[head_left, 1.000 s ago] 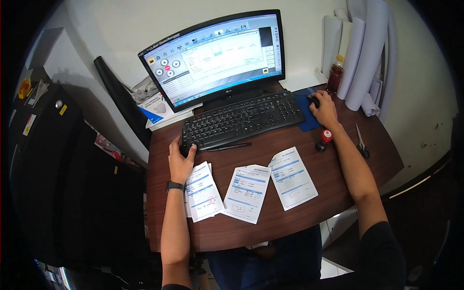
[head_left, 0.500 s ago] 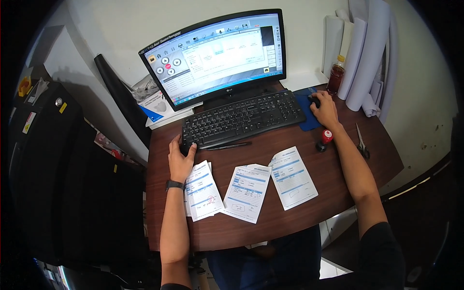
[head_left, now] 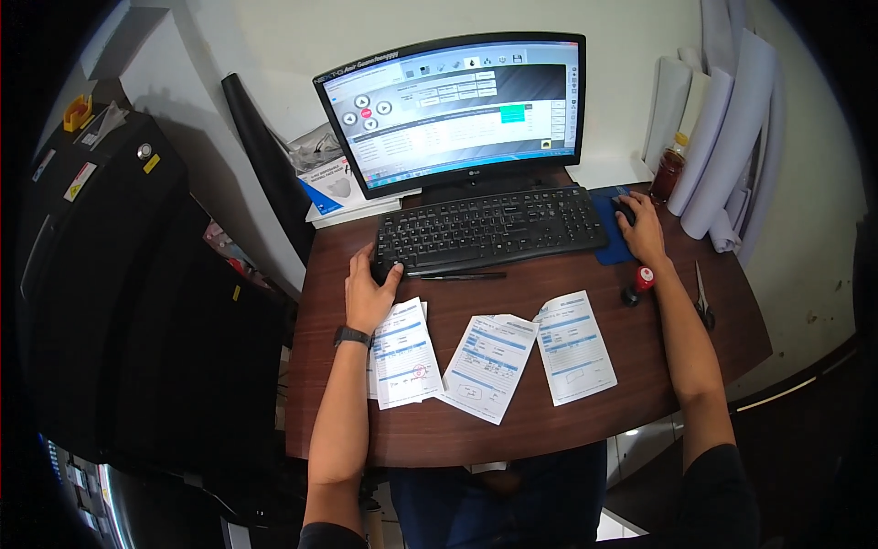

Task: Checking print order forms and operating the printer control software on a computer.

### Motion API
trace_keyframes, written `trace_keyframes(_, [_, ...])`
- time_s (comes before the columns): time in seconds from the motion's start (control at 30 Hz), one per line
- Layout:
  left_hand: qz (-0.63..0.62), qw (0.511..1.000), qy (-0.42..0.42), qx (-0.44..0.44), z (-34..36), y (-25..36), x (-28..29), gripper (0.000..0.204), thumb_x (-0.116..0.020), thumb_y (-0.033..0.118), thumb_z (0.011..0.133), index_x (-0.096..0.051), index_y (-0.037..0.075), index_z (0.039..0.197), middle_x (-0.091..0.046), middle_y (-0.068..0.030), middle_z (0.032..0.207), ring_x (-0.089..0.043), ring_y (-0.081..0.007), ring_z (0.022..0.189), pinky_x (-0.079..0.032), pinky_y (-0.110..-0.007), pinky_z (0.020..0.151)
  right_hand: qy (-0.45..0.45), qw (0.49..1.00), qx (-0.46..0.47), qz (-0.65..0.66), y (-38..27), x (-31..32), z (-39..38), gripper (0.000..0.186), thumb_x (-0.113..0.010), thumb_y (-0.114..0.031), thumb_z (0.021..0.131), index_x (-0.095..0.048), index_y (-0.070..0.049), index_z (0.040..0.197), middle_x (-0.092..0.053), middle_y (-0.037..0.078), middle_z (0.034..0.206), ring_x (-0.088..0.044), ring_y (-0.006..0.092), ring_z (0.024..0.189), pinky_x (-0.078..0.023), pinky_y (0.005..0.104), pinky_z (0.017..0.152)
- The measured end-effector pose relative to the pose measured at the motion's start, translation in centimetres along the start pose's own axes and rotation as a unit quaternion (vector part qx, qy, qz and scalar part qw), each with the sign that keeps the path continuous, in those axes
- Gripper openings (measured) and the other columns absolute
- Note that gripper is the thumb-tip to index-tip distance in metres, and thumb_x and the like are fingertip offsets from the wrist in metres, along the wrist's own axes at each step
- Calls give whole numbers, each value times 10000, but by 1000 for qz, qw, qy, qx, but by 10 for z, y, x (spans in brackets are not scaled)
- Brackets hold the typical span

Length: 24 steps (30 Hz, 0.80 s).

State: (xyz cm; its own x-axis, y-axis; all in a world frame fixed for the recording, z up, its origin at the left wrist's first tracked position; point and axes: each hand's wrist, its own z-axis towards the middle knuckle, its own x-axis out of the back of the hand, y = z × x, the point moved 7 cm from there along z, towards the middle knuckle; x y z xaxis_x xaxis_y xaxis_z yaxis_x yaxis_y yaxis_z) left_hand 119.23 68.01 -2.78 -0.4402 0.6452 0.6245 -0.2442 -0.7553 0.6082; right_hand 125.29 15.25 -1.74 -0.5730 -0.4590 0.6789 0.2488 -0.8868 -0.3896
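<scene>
Under my right hand (head_left: 645, 229) sits a black computer mouse (head_left: 626, 212) on a blue mouse pad (head_left: 610, 240), my fingers curved over it. At the near left corner of the black keyboard (head_left: 489, 229), my left hand (head_left: 369, 291) grips the edge, thumb at the front and fingers along the left side. Behind the keyboard stands a lit monitor (head_left: 457, 114) showing a program window with round arrow buttons, a table of rows and a green box. A black pen (head_left: 457, 275) lies along the keyboard's front edge.
Printed forms lie in front: a left stack (head_left: 402, 352), a middle sheet (head_left: 489, 366) and a right sheet (head_left: 576, 348). By my right forearm are a red-topped stamp (head_left: 644, 279) and scissors (head_left: 702, 297). A bottle of dark red liquid (head_left: 669, 174) stands beside rolled paper (head_left: 727, 137).
The file window on the screen has closed, and a table with a green box now shows. The whole view has shifted; both hands keep their places on the keyboard and mouse.
</scene>
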Motion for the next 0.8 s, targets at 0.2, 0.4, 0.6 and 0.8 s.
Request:
trace_keyframes(0.2, [-9,1000,-7,-1,1,0,2,649,-708,328,868,-468,5,1377,-517,-178,1356,-535,-364,1210,-420,-427,1017,17,1000,-9,-23,-1,2,1,332,-662,-145,822,-637,-54,1140,-574,152,1222,-547,357,1150,-448,420,993])
trace_keyframes(0.4, [-3,1000,-4,-11,2,0,-1,640,-716,312,864,-476,5,1372,-530,-189,1338,-556,-375,1187,-443,-431,1001,19,999,-15,-28,-1,4,1,310,-646,-146,810,-639,-55,1106,-581,145,1199,-553,354,1130,-459,435,969])
trace_keyframes(0.6, [8,1000,3,-5,1,-1,1,625,-723,305,866,-487,11,1364,-546,-192,1316,-577,-372,1157,-466,-431,968,11,1000,-24,-17,4,-1,1,353,-644,-156,849,-635,-63,1189,-563,152,1273,-532,349,1184,-432,424,1019])
trace_keyframes(0.8, [-5,1000,-17,8,1,7,1,626,-718,292,882,-480,-34,1360,-542,-231,1313,-553,-369,1225,-449,-420,1021,4,999,-23,-22,5,-1,1,366,-649,-171,872,-632,-63,1222,-551,158,1307,-522,347,1215,-429,419,1034])
